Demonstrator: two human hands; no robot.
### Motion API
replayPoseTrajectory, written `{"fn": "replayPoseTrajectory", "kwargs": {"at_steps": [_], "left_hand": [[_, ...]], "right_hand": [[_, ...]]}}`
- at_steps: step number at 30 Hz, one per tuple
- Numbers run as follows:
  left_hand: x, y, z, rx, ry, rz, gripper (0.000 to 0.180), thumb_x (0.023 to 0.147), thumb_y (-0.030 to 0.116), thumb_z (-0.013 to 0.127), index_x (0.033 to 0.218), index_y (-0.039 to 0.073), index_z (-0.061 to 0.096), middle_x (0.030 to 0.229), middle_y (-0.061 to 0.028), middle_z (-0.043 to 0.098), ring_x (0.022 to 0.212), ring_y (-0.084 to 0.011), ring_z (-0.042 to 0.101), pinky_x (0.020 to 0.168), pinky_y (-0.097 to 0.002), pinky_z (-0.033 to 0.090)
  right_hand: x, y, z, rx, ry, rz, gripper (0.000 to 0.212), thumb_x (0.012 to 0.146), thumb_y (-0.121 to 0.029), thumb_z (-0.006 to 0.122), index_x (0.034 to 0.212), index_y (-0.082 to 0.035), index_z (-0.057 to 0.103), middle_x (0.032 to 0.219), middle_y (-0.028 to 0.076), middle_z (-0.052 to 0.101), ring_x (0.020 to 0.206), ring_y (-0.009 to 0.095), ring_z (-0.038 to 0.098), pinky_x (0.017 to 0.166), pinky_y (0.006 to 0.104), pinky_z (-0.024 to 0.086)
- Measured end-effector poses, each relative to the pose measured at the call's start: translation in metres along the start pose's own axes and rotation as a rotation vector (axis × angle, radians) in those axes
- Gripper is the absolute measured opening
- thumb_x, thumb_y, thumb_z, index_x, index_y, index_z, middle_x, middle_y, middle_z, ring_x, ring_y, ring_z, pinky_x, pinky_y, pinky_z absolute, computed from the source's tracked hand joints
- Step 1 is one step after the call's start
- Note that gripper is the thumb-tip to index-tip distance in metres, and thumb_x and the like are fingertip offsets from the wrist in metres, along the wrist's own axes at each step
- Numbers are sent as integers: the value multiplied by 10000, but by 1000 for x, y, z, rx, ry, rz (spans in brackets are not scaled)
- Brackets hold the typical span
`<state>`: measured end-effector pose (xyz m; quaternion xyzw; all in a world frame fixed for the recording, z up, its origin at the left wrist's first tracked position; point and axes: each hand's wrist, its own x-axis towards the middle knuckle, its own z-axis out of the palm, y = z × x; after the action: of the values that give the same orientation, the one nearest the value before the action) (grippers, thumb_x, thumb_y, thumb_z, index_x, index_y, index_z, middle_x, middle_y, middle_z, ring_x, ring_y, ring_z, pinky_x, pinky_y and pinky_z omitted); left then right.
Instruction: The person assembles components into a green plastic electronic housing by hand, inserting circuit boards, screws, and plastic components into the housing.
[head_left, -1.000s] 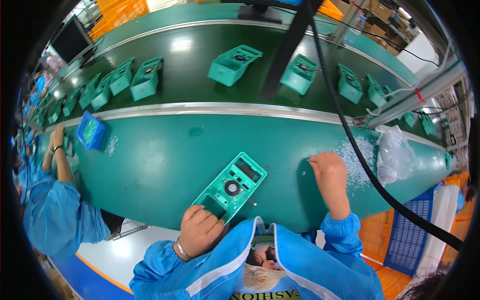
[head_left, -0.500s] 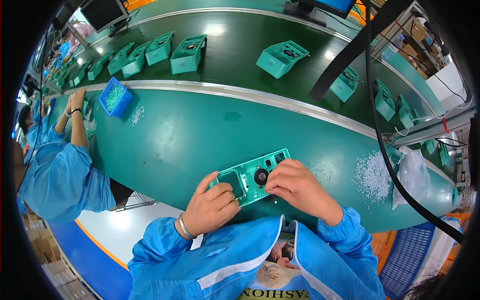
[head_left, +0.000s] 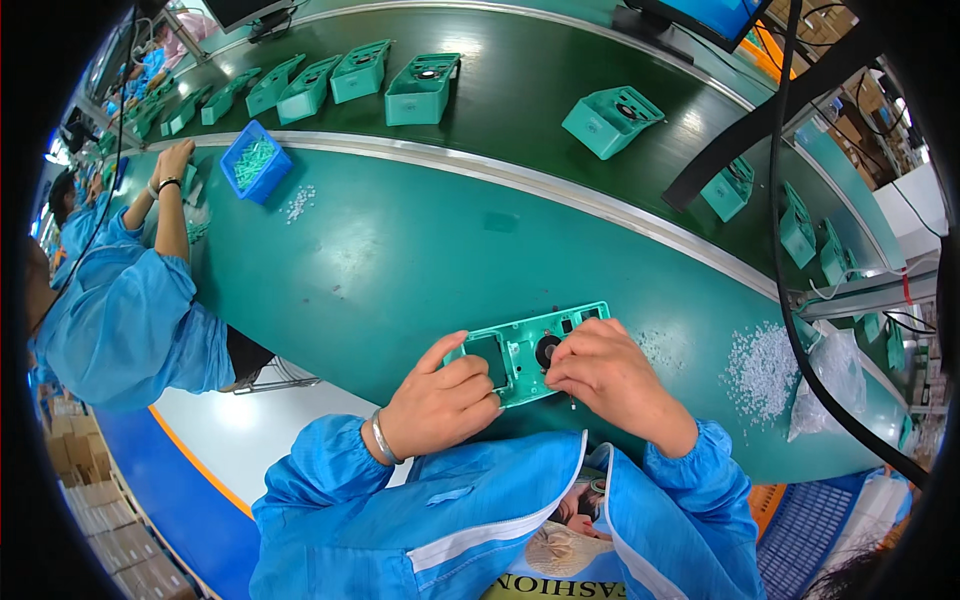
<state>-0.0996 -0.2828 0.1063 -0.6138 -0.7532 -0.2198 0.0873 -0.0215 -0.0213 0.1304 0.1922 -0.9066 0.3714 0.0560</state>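
A shallow green plastic housing rests tilted on the bench in front of me. It has a rectangular opening at its left end and small cutouts at its right end. A round black speaker sits inside it, right of the middle. My left hand is closed on the housing's left end, index finger along the top edge. My right hand is pinched over the speaker's right side, fingertips pressed together. Whatever is between them is hidden. A short wire end shows below those fingers.
Small white pieces lie heaped on the right beside a clear plastic bag. A blue bin of green parts stands far left, near a co-worker's arms. Several green housings line the conveyor. A black cable hangs at right.
The whole view has turned slightly, so most things appear farther right. My left hand keeps its hold, and my right fingers stay pinched at the speaker with only a slight shift.
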Motion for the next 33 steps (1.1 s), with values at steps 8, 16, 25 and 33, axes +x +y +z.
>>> {"fn": "replayPoseTrajectory", "kwargs": {"at_steps": [8,16,25,33], "left_hand": [[-8,3,5,-31,49,28,141,811,191,708,794,150,574,844,-20,553,989,-215,626,1144,-562,402],[-5,10,10,-81,112,35,170,821,164,676,759,103,530,836,-61,523,929,-251,585,1155,-590,379],[-5,3,11,-111,116,36,166,845,154,674,760,96,543,821,-63,513,903,-256,579,1160,-598,365],[-9,9,13,-122,150,31,166,829,152,681,763,96,540,813,-60,511,905,-246,586,1158,-595,368]], "right_hand": [[16,-25,-9,-194,-100,-88,93,719,-86,734,803,-95,694,871,25,621,900,261,573,844,403,438],[24,-35,-12,-250,-178,-17,47,712,-82,741,747,-95,712,793,37,648,856,265,594,833,398,451],[35,-15,-9,-182,-267,81,105,649,-118,828,734,-143,771,741,1,716,751,249,632,714,386,500],[37,-19,-12,-217,-367,108,94,656,-146,825,742,-140,789,744,2,724,745,250,643,712,378,513]]}}
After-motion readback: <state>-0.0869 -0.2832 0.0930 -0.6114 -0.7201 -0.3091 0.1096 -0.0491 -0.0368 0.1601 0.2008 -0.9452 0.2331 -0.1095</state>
